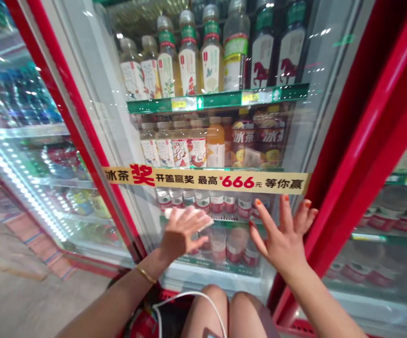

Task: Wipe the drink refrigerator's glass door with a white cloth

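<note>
A glass fridge door (pixel 203 110) with red edging stands in front of me. Low on its glass, my left hand (pixel 185 232) lies over a white tissue or cloth (pixel 173 213), fingers stretched out and pressing it there. Part of the white piece sticks out past the fingers on both sides. My right hand (pixel 284 237) is spread with fingers apart, at the lower right of the glass beside the red frame, holding nothing. Just above both hands runs a yellow sticker strip (pixel 207 180) with Chinese print and "666".
Behind the glass, bottles (pixel 189 65) fill several shelves. Another lit fridge (pixel 37 141) is on the left, and more shelved bottles (pixel 376 263) show at right. My knees (pixel 221 310) and a white cable (pixel 189 294) are close below the door. Grey floor (pixel 16 300) lies lower left.
</note>
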{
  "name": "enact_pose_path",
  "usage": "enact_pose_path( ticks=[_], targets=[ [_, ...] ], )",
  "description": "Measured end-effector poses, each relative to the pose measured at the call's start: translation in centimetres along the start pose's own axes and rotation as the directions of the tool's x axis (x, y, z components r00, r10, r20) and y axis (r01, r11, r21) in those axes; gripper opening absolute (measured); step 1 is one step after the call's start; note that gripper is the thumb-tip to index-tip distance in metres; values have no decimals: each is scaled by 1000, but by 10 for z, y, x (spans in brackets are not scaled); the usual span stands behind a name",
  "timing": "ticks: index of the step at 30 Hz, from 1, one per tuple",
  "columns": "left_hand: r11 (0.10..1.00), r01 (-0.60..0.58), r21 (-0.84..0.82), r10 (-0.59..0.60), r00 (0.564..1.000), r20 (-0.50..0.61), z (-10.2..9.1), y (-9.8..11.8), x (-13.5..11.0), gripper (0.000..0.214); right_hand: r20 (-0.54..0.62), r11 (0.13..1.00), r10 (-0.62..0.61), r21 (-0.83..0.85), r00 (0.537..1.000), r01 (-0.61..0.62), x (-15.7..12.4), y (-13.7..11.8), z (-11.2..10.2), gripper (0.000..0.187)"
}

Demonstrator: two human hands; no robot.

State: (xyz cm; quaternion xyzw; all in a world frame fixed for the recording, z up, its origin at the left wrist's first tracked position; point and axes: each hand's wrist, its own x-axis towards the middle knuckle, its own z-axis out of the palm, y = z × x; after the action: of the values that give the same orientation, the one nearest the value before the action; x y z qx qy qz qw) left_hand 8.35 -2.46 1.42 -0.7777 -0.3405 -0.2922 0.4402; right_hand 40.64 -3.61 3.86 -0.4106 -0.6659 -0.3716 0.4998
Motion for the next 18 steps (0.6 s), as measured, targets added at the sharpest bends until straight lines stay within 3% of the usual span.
enact_pose_path(
  ticks=[2, 3, 4, 6, 7, 8, 11, 12, 13, 15, 17, 18],
  targets=[
    [965, 259, 38, -257, 964, -63, -11, -50, -9, 87, 54, 998, -60, -23, 997, 61, 16, -23, 11, 100],
    [915, 401, 35, -397, 913, -93, -15, -69, -5, 92, 66, 993, -117, -15, 991, 118, 25, -37, 20, 99],
    [847, 531, 21, -525, 843, -117, -16, -81, 0, 94, 68, 984, -179, -2, 981, 180, 34, -51, 30, 95],
    [729, 685, -9, -680, 721, -135, -11, -81, 8, 90, 64, 962, -274, 35, 960, 272, 51, -79, 50, 84],
    [717, 697, -12, -692, 709, -134, -6, -72, 6, 87, 63, 954, -296, 55, 953, 293, 58, -91, 59, 80],
    [738, 674, -11, -670, 732, -125, 1, -58, -1, 82, 66, 952, -303, 73, 951, 298, 63, -101, 66, 77],
    [868, 496, -14, -496, 868, -29, 17, -26, -49, 70, 63, 955, -292, 77, 954, 287, 73, -117, 78, 75],
    [873, 488, -16, -488, 873, -17, 19, -24, -65, 68, 52, 955, -293, 61, 955, 290, 74, -118, 79, 74],
    [861, 509, -14, -509, 861, -19, 19, -27, -78, 69, 39, 954, -297, 43, 954, 296, 74, -117, 80, 73],
    [779, 627, -1, -625, 777, -74, 14, -44, -85, 74, 23, 952, -307, 12, 952, 306, 74, -116, 78, 72],
    [683, 730, -1, -724, 678, -123, 8, -57, -69, 77, 25, 952, -307, -10, 951, 307, 73, -115, 76, 73],
    [668, 744, -10, -739, 661, -127, 7, -56, -57, 78, 27, 952, -305, -19, 952, 305, 73, -114, 75, 74]
  ],
)
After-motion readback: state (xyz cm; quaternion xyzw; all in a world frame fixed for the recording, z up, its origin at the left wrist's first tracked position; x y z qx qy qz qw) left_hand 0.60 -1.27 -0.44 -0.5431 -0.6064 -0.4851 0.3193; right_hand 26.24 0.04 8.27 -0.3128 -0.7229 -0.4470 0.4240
